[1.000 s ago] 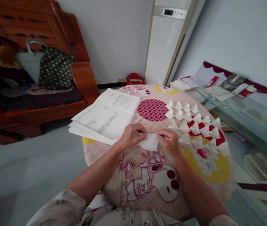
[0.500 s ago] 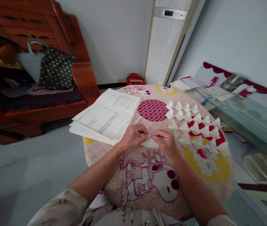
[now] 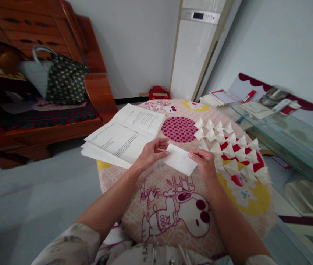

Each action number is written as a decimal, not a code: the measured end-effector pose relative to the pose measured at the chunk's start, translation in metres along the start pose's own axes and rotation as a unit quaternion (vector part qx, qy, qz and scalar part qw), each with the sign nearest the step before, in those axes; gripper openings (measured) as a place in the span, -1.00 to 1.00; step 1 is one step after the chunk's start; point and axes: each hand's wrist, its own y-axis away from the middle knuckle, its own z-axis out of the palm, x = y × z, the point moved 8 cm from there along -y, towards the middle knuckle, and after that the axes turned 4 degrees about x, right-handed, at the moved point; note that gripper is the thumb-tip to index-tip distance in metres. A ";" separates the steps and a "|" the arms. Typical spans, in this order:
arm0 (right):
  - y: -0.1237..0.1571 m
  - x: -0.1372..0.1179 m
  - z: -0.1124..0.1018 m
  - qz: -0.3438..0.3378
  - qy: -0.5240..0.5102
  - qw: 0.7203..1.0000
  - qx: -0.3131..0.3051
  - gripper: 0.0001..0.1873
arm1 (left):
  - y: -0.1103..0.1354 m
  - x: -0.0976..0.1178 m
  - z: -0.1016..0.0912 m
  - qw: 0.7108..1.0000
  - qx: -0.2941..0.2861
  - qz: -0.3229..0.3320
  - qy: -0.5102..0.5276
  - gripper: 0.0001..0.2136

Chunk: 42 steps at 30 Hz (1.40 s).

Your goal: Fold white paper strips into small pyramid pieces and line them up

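Note:
A white piece of folded paper [image 3: 180, 159], with faint print near its right end, lies tilted between my hands above the tablecloth. My right hand [image 3: 204, 162] pinches its right end, thumb on top. At the left end is my left hand [image 3: 155, 151], with its thumb at the paper's edge and a gap between thumb and curved fingers. Whether those fingers also touch the underside is hidden. To the right, several small pointed folded paper pieces [image 3: 228, 151] stand in rows. An open stack of printed sheets [image 3: 117, 138] lies beyond my left hand.
A patterned cloth [image 3: 134, 195] covers the round table. Close on the right is a glass-topped unit [image 3: 291, 129] with papers and small items. A wooden bench [image 3: 98, 95] holding a dark patterned bag [image 3: 65, 81] stands left; a tall white appliance [image 3: 192, 51] is behind.
Both hands were close together pinching the paper; they have moved apart. The paper now shows as a flat rectangle, and my left hand's fingers have spread.

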 end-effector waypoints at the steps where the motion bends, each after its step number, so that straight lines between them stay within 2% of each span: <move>1: 0.000 0.002 0.000 0.001 -0.006 1.000 -0.001 -0.82 | 0.000 -0.003 0.006 1.000 -0.023 -0.005 0.019 -0.48; 2: -0.001 0.003 0.001 0.001 -0.008 1.000 -0.001 -0.81 | 0.000 -0.007 0.011 0.999 -0.044 -0.010 0.029 -0.47; 4: -0.001 0.003 0.001 -0.003 0.000 1.000 -0.001 -0.82 | 0.001 -0.010 0.018 0.997 -0.067 -0.017 0.023 -0.62; 6: -0.002 0.000 0.001 -0.020 0.020 1.000 -0.006 -0.83 | 0.002 -0.006 0.016 0.999 -0.051 -0.002 -0.011 -0.74; 9: -0.001 -0.016 0.002 -0.100 0.064 0.993 -0.010 -0.91 | 0.007 0.018 0.006 0.991 0.014 0.091 -0.095 -0.84; 11: 0.003 -0.030 0.001 -0.180 0.102 0.978 0.001 -0.94 | 0.012 0.034 0.006 0.975 0.021 0.168 -0.146 -0.89; 13: 0.007 -0.040 0.004 -0.244 0.150 0.958 0.005 -0.89 | 0.015 0.039 0.009 0.956 -0.002 0.222 -0.191 -0.88; 16: 0.012 -0.037 0.015 -0.291 0.234 0.927 -0.033 -0.82 | 0.017 0.029 0.015 0.921 -0.057 0.262 -0.281 -0.82; 20: 0.018 -0.010 0.038 -0.286 0.341 0.881 -0.162 -0.76 | 0.018 0.001 0.020 0.878 -0.132 0.240 -0.392 -0.79; 23: 0.020 0.006 0.045 -0.255 0.378 0.861 -0.223 -0.71 | 0.020 -0.006 0.019 0.872 -0.142 0.230 -0.409 -0.81; 29: 0.019 0.006 0.044 -0.228 0.405 0.855 -0.232 -0.72 | 0.025 0.003 0.022 0.878 -0.155 0.259 -0.372 -0.89; 36: 0.036 -0.015 0.057 -0.272 0.467 0.807 -0.241 -0.93 | 0.025 0.016 0.029 0.862 -0.172 0.249 -0.407 -0.91; 39: 0.041 -0.014 0.062 -0.277 0.492 0.786 -0.250 -0.81 | 0.030 0.022 0.034 0.854 -0.187 0.261 -0.410 -0.90; 42: 0.040 -0.007 0.061 -0.281 0.490 0.783 -0.261 -0.74 | 0.035 0.025 0.039 0.861 -0.206 0.258 -0.388 -0.90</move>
